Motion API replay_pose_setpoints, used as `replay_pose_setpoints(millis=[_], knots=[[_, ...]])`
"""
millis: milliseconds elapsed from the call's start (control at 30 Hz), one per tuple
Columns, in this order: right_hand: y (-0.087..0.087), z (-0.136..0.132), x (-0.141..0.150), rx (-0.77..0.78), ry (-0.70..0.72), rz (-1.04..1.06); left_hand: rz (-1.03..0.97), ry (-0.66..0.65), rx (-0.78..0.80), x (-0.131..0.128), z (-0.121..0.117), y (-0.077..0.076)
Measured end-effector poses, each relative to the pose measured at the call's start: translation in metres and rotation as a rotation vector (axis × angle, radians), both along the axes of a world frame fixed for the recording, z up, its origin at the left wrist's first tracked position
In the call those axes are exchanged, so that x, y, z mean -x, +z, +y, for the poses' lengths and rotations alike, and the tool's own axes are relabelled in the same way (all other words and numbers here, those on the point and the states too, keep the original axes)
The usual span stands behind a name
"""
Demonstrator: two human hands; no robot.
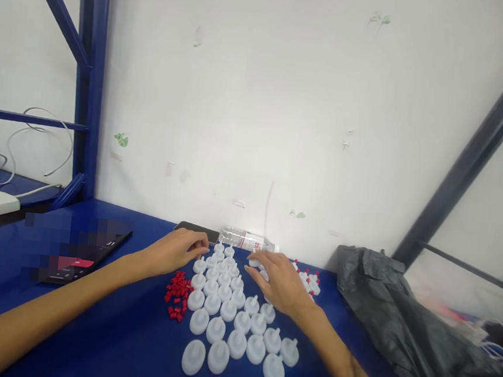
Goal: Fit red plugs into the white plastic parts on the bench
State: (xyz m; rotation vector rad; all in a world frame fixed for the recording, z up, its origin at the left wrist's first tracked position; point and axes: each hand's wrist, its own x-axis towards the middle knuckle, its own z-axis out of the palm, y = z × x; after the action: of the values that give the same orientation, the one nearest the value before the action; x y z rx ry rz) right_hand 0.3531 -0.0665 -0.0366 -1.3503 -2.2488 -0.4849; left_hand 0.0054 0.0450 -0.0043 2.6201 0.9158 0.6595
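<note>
On the left of the white pieces is my left hand (181,251), its fingers curled and thumb close to the index finger; what they pinch, if anything, I cannot make out. My right hand (279,279) is closed around a white spouted cap (254,263), which shows between thumb and fingers. Between and below both hands stand many white spouted caps (228,310), most with the narrow spout upward. A loose pile of small red caps (177,290) lies below my left hand. Beyond my right hand, several white spouted caps with red tips (314,285) stand grouped, partly hidden by the hand.
A clear plastic bottle (242,239) lies against the wall beside a dark phone (197,231). At left is a black flat object (95,260), partly blurred out. A dark grey plastic bag (382,305) covers the right side. Blue rack posts (94,81) rise at left.
</note>
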Motion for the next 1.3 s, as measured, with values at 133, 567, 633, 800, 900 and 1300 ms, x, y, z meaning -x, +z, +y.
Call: replay_pose_setpoints(millis=[133, 567, 633, 800, 900, 1300], knots=[[0.002, -0.01, 0.016, -0.056, 0.12, -0.02, -0.089, -0.026, -0.024, -0.013, -0.008, -0.015], [0.002, -0.024, 0.043, -0.013, 0.218, 0.002, -0.294, -0.241, -0.122, -0.03, -0.022, -0.047], [0.001, -0.024, 0.043, -0.024, 0.214, -0.008, -0.322, -0.258, -0.141, -0.031, -0.023, -0.048], [0.002, -0.025, 0.045, -0.027, 0.187, -0.022, -0.379, -0.274, -0.18, -0.032, -0.025, -0.049], [0.001, -0.024, 0.045, -0.03, 0.198, -0.04, -0.364, -0.286, -0.19, -0.033, -0.025, -0.052], [-0.004, -0.022, 0.048, -0.076, 0.265, -0.006, -0.148, -0.24, -0.547, -0.03, -0.02, -0.053]])
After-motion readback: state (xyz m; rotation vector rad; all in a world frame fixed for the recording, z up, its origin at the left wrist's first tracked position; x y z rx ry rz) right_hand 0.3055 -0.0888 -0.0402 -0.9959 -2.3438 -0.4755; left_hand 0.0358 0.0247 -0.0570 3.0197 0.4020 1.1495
